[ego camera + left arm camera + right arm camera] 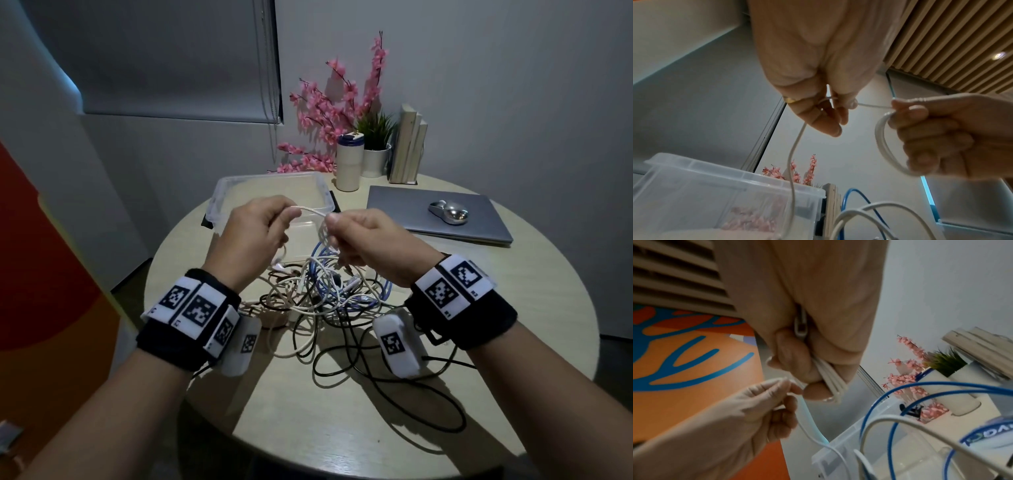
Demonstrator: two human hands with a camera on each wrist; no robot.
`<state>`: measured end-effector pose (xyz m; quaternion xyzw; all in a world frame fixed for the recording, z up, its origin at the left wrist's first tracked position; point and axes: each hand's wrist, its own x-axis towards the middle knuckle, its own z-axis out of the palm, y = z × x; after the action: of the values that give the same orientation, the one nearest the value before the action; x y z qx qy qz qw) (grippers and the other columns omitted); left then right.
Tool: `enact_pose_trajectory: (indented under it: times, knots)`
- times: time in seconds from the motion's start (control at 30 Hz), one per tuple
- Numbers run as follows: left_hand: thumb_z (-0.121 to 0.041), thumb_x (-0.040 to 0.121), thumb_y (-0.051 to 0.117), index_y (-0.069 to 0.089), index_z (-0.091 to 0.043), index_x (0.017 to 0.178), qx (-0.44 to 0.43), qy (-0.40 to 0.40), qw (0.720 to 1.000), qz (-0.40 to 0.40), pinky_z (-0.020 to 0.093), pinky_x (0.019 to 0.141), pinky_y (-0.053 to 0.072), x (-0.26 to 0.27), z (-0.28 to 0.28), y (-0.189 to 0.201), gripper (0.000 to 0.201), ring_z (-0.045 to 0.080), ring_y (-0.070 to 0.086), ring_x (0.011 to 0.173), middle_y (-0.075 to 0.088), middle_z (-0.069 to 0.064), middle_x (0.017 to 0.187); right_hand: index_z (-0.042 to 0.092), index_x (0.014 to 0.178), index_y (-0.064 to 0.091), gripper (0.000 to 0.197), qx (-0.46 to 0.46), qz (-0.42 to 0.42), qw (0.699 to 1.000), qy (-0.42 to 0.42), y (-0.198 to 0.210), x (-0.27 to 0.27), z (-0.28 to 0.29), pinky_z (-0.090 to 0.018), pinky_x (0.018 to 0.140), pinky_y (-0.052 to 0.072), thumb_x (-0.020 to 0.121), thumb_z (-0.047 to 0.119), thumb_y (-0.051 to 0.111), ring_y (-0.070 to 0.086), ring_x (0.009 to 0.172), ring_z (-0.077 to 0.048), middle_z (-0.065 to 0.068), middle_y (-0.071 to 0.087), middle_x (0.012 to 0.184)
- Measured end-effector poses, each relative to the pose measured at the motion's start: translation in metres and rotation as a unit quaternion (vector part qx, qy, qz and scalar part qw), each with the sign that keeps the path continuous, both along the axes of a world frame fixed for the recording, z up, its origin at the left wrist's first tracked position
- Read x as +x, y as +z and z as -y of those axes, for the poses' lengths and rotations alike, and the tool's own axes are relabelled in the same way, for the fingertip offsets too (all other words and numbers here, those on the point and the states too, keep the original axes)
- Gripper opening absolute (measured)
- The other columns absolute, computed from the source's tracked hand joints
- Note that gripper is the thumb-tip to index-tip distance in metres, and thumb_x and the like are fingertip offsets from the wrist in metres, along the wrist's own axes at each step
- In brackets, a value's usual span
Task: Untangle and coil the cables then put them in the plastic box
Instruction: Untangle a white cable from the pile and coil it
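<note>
A round pale worktop point(513, 342) fills the lower middle of the head view, set against grey walls with a lowered blind at upper left. Both hands are raised above a tangle of cables point(318, 308) lying at the centre of the worktop, white, blue and black strands crossing one another. The left hand point(250, 240) pinches a white cable point(310, 209) between thumb and fingers point(826, 123), and the right hand point(373, 246) is clenched round several turns of the same cable. The left wrist view shows what the head view hides: those turns form a small coil point(888, 146) looped round the right hand's fingers, while a slack length drops from the left hand toward the clear plastic box point(219, 195). The box stands open just behind the hands, at centre frame. The right wrist view adds an orange and blue wall pattern at left. A closed laptop point(411, 209) carrying a mouse point(448, 212), upright books point(409, 144), a tumbler point(347, 164), a potted plant point(376, 130) and pink blossoms point(329, 113) stand at upper right.
</note>
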<state>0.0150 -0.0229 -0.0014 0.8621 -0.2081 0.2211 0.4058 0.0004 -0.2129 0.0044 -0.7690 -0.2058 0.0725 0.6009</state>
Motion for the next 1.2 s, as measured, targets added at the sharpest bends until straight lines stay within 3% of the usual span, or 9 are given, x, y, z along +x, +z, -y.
enact_pose_trajectory:
  times: [0.07, 0.2, 0.4, 0.57, 0.67, 0.8, 0.9, 1.07, 1.2]
  knots:
    - [-0.022, 0.097, 0.050, 0.064, -0.024, 0.092, -0.004, -0.019, 0.999, -0.037, 0.026, 0.058, 0.053, -0.001, 0.002, -0.007, 0.015, 0.005, 0.059, 0.053, 0.059, 0.000, 0.072, 0.011, 0.067, 0.047, 0.040, 0.089, -0.033, 0.995, 0.012, 0.006, -0.002, 0.001, -0.027, 0.062, 0.041, 0.102, 0.026, 0.035, 0.032, 0.047, -0.009, 0.008, 0.034, 0.049]
    - [-0.014, 0.099, 0.047, 0.058, -0.038, 0.089, -0.045, -0.057, 0.992, -0.106, 0.024, 0.052, 0.053, -0.006, 0.011, -0.014, 0.028, 0.008, 0.058, 0.052, 0.058, 0.001, 0.072, 0.010, 0.068, 0.043, 0.040, 0.215, -0.072, 0.974, 0.020, 0.011, -0.004, -0.002, -0.029, 0.061, 0.051, 0.103, 0.027, 0.032, 0.040, 0.044, -0.012, 0.001, 0.038, 0.050]
    - [-0.011, 0.099, 0.044, 0.058, -0.021, 0.097, -0.016, -0.062, 0.986, -0.155, 0.022, 0.046, 0.048, -0.009, 0.017, -0.024, 0.017, 0.012, 0.055, 0.048, 0.059, 0.003, 0.071, 0.008, 0.072, 0.043, 0.039, 0.376, -0.067, 0.924, -0.027, 0.019, 0.002, -0.001, -0.030, 0.058, 0.054, 0.103, 0.026, 0.030, 0.052, 0.048, -0.015, -0.004, 0.048, 0.054]
    - [-0.016, 0.100, 0.042, 0.049, -0.021, 0.095, -0.085, -0.034, 0.985, -0.149, 0.027, 0.040, 0.044, -0.011, 0.013, -0.023, 0.010, 0.012, 0.054, 0.046, 0.066, 0.003, 0.070, 0.006, 0.074, 0.047, 0.036, 0.422, -0.051, 0.900, -0.098, 0.026, 0.005, 0.007, -0.025, 0.046, 0.048, 0.102, 0.025, 0.036, 0.040, 0.042, -0.009, 0.001, 0.038, 0.051]
    - [-0.020, 0.098, 0.048, 0.051, -0.014, 0.082, -0.155, 0.014, 0.981, -0.117, 0.027, 0.043, 0.042, -0.006, 0.010, -0.021, 0.017, 0.013, 0.051, 0.043, 0.067, 0.001, 0.066, 0.006, 0.076, 0.048, 0.035, 0.422, -0.062, 0.898, -0.104, 0.024, 0.005, 0.008, -0.023, 0.043, 0.044, 0.102, 0.025, 0.036, 0.036, 0.039, -0.007, 0.003, 0.035, 0.047]
    - [-0.023, 0.088, 0.066, 0.070, -0.019, 0.075, -0.078, 0.064, 0.990, -0.099, 0.031, 0.057, 0.052, 0.001, 0.003, -0.025, 0.014, 0.011, 0.059, 0.053, 0.067, 0.003, 0.065, 0.009, 0.079, 0.044, 0.029, 0.397, -0.075, 0.911, -0.082, 0.021, 0.004, 0.007, -0.022, 0.040, 0.042, 0.102, 0.024, 0.037, 0.034, 0.038, -0.006, 0.005, 0.036, 0.047]
    - [-0.015, 0.084, 0.070, 0.071, -0.021, 0.073, -0.057, 0.044, 0.985, -0.160, 0.031, 0.067, 0.058, 0.000, 0.002, -0.027, 0.013, 0.016, 0.068, 0.062, 0.070, 0.001, 0.066, 0.010, 0.079, 0.042, 0.024, 0.361, -0.066, 0.928, -0.069, 0.019, 0.001, 0.006, -0.020, 0.038, 0.040, 0.101, 0.021, 0.040, 0.035, 0.041, -0.006, 0.002, 0.038, 0.055]
    - [-0.002, 0.091, 0.057, 0.058, -0.005, 0.075, -0.279, 0.000, 0.931, -0.235, 0.019, 0.057, 0.056, -0.006, 0.014, -0.017, 0.017, 0.012, 0.067, 0.056, 0.068, 0.013, 0.068, 0.008, 0.079, 0.054, 0.023, 0.282, -0.078, 0.954, -0.064, 0.012, 0.000, 0.005, -0.023, 0.038, 0.044, 0.096, 0.022, 0.049, 0.044, 0.054, -0.011, -0.002, 0.048, 0.069]
    - [-0.004, 0.093, 0.054, 0.051, -0.004, 0.079, -0.398, -0.029, 0.890, -0.218, 0.017, 0.057, 0.056, -0.008, 0.025, -0.006, 0.014, 0.010, 0.068, 0.058, 0.069, 0.008, 0.066, 0.008, 0.081, 0.060, 0.022, 0.201, -0.093, 0.972, -0.073, -0.001, 0.002, -0.001, -0.026, 0.046, 0.053, 0.093, 0.025, 0.055, 0.047, 0.058, -0.009, -0.004, 0.050, 0.075]
